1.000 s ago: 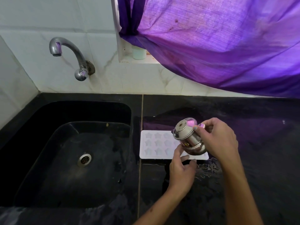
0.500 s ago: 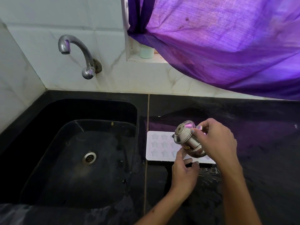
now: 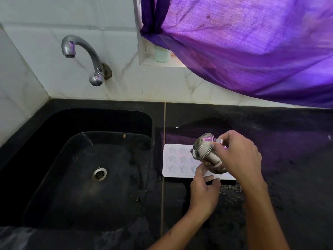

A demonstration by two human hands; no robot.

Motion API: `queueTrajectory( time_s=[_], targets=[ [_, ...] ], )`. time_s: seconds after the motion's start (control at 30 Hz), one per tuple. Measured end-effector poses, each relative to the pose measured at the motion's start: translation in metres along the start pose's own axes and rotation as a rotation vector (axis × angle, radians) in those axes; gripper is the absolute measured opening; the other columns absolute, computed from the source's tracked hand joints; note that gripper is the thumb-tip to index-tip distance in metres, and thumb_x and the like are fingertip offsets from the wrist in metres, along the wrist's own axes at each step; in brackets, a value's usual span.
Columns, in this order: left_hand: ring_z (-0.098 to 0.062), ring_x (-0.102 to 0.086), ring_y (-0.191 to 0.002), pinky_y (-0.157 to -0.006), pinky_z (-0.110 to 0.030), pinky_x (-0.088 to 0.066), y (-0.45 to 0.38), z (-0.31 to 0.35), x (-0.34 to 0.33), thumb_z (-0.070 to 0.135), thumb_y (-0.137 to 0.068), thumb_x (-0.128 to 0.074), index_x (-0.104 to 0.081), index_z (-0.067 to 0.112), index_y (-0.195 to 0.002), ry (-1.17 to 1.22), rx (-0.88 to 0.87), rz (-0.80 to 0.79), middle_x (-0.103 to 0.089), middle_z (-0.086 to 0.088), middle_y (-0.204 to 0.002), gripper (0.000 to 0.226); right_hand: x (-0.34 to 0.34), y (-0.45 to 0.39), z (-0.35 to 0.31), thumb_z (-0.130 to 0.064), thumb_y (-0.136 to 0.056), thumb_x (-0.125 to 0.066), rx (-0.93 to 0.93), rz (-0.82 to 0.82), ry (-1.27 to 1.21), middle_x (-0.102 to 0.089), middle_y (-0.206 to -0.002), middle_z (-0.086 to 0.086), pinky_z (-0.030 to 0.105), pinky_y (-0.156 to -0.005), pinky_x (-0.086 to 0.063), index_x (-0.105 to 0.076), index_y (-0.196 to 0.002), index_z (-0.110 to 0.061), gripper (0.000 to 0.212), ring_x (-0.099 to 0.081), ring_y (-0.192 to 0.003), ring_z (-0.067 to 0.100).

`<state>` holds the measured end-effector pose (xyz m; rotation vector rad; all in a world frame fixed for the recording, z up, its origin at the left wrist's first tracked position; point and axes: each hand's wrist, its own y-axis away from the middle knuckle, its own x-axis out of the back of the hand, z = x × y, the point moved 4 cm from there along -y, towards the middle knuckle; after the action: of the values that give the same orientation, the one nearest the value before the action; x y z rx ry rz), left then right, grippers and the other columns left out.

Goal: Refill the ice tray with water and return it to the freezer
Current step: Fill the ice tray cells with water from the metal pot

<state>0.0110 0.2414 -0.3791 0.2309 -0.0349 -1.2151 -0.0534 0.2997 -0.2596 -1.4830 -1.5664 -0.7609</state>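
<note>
A white ice tray (image 3: 177, 160) with star-shaped moulds lies flat on the black counter, just right of the sink. My right hand (image 3: 237, 157) grips a small steel lidded pot (image 3: 207, 153), tilted with its spout toward the left, above the tray's middle. The pot and hand hide the tray's right half. My left hand (image 3: 204, 188) rests at the tray's near edge, with its fingers apart and its fingertips touching the rim beneath the pot. I cannot tell whether water is flowing.
A black sink (image 3: 59, 123) with a steel drain (image 3: 99, 174) takes up the left. A chrome tap (image 3: 84, 56) juts from the tiled wall above it. A purple curtain (image 3: 243, 42) hangs over the back right. A pale cup (image 3: 162, 54) stands on the window ledge. Water droplets (image 3: 232, 189) lie by the tray.
The view has shifted a little, so the scene sits further right in the frame. The pot stays tilted over the tray, and both hands hold much the same places.
</note>
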Motion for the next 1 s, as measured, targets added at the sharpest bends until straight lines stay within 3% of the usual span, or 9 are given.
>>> queueTrajectory(
  time_s=[0.2, 0.4, 0.6, 0.73, 0.87, 1.0],
  targets=[
    [-0.001, -0.059, -0.099, -0.067, -0.003, -0.045, 0.003, -0.001, 0.0, 0.005, -0.088, -0.053, -0.046, 0.029, -0.128, 0.006, -0.002, -0.008, -0.054, 0.022, -0.11, 0.048, 0.0, 0.001, 0.002, -0.04, -0.087, -0.063, -0.006, 0.01, -0.011, -0.062, -0.087, -0.006, 0.035, -0.069, -0.045, -0.056, -0.091, -0.026, 0.016, -0.058, -0.082, 0.02],
    [-0.007, -0.06, -0.104, -0.07, -0.005, -0.046, 0.003, -0.001, 0.005, 0.008, -0.088, -0.054, -0.045, 0.029, -0.131, -0.004, -0.043, 0.01, -0.053, 0.014, -0.124, 0.048, 0.004, 0.0, 0.008, -0.041, -0.087, -0.062, -0.051, 0.016, -0.083, -0.061, -0.086, -0.008, 0.031, -0.065, -0.035, -0.055, -0.087, -0.029, 0.014, -0.055, -0.082, 0.018],
    [0.009, -0.062, -0.084, -0.071, -0.005, -0.047, 0.001, -0.001, 0.014, 0.011, -0.088, -0.056, -0.044, 0.026, -0.133, -0.024, -0.051, 0.027, -0.055, 0.015, -0.112, 0.049, 0.003, -0.002, 0.003, -0.042, -0.086, -0.063, -0.053, -0.002, -0.14, -0.063, -0.087, -0.008, 0.031, -0.065, -0.036, -0.058, -0.089, -0.028, 0.015, -0.055, -0.083, 0.017],
    [0.003, -0.063, -0.089, -0.07, -0.005, -0.046, 0.002, 0.002, 0.022, 0.013, -0.088, -0.057, -0.043, 0.028, -0.133, -0.035, -0.035, 0.048, -0.054, 0.016, -0.113, 0.049, -0.004, -0.001, -0.007, -0.042, -0.086, -0.063, -0.042, -0.031, -0.122, -0.063, -0.087, -0.008, 0.034, -0.07, -0.041, -0.055, -0.085, -0.03, 0.014, -0.057, -0.086, 0.02],
    [-0.008, -0.058, -0.108, -0.074, -0.005, -0.045, 0.001, 0.005, 0.029, 0.009, -0.088, -0.055, -0.044, 0.025, -0.132, -0.035, -0.03, 0.06, -0.053, 0.012, -0.125, 0.048, -0.009, 0.0, -0.02, -0.04, -0.087, -0.063, -0.004, -0.028, -0.07, -0.062, -0.087, -0.006, 0.034, -0.069, -0.043, -0.054, -0.087, -0.029, 0.014, -0.057, -0.084, 0.02],
    [-0.01, -0.058, -0.107, -0.068, -0.003, -0.044, 0.001, 0.004, 0.032, 0.007, -0.088, -0.054, -0.045, 0.03, -0.123, -0.021, -0.016, 0.067, -0.053, 0.013, -0.12, 0.043, -0.014, 0.003, -0.026, -0.04, -0.087, -0.062, 0.01, -0.026, -0.036, -0.062, -0.087, -0.005, 0.034, -0.069, -0.042, -0.055, -0.089, -0.027, 0.015, -0.058, -0.083, 0.021]
  ],
)
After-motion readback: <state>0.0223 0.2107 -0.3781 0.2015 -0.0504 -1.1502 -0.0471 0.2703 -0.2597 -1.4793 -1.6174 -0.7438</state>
